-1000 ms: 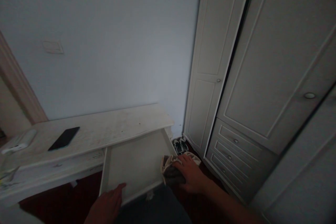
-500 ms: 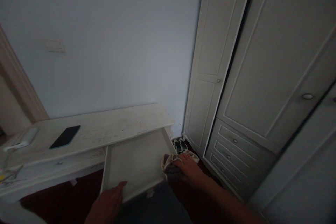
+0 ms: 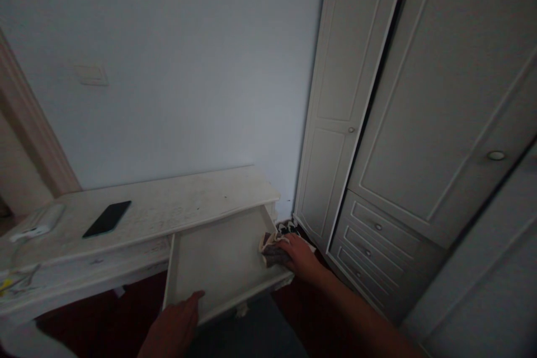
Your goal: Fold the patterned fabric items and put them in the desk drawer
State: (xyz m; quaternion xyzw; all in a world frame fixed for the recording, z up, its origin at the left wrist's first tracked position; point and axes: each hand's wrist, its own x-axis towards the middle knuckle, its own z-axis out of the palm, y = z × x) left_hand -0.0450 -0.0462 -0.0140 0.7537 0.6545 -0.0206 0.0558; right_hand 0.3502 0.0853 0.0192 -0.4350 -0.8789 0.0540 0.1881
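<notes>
A white drawer [image 3: 218, 257] stands pulled out from a worn white table [image 3: 168, 201]. My left hand [image 3: 178, 316] grips its front left corner, one finger reaching over the rim to the inside. In my right hand [image 3: 297, 254] is a grey cloth with pale edges [image 3: 272, 249], bunched up and pressed over the drawer's right side wall. The palm hides part of the cloth. No objects show inside the drawer.
A dark phone [image 3: 108, 218] and a white device [image 3: 39, 222] lie on the tabletop's left. Black-and-white shoes [image 3: 287, 227] stand on the floor behind the drawer. A white wardrobe [image 3: 390, 95] with small drawers [image 3: 369, 251] rises at the right.
My right hand has moved the cloth slightly back along the drawer's right wall, away from the front corner, which now shows. My left hand stays at the front left corner.
</notes>
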